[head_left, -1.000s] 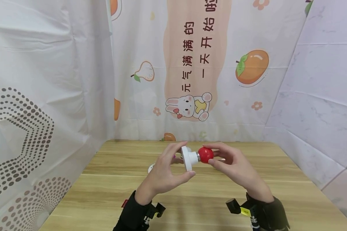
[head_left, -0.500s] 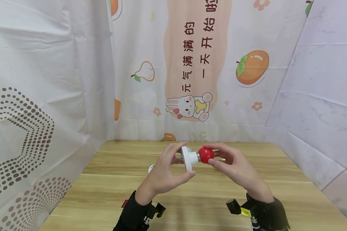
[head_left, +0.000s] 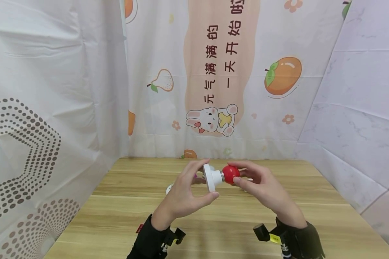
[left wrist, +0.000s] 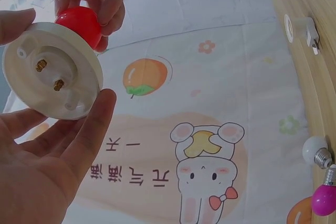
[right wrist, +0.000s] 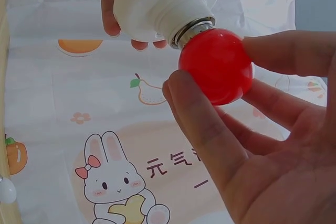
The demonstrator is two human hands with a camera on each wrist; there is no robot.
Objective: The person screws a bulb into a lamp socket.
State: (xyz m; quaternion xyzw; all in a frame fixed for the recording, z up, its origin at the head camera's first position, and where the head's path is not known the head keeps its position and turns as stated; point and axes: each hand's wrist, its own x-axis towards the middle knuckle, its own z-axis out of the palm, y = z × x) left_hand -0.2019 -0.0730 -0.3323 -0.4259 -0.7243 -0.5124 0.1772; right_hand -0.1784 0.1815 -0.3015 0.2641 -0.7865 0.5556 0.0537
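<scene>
My left hand grips a round white lamp holder by its rim, thumb below and fingers above, over the table. Two brass screws show on the holder's underside in the left wrist view. A red light bulb points into the holder's socket, and a band of its metal screw base is visible at the socket's mouth. Around the bulb's glass, the thumb and fingertips of my right hand pinch it. Bulb and holder lie sideways, roughly in one line in the head view.
Beyond the hands, a white bulb and a magenta bulb lie on the wooden table. A small white fitting with metal prongs is there too. Printed curtains hang behind the table.
My right thumb has shifted slightly up on the red bulb. The left hand and lamp holder stay in place.
</scene>
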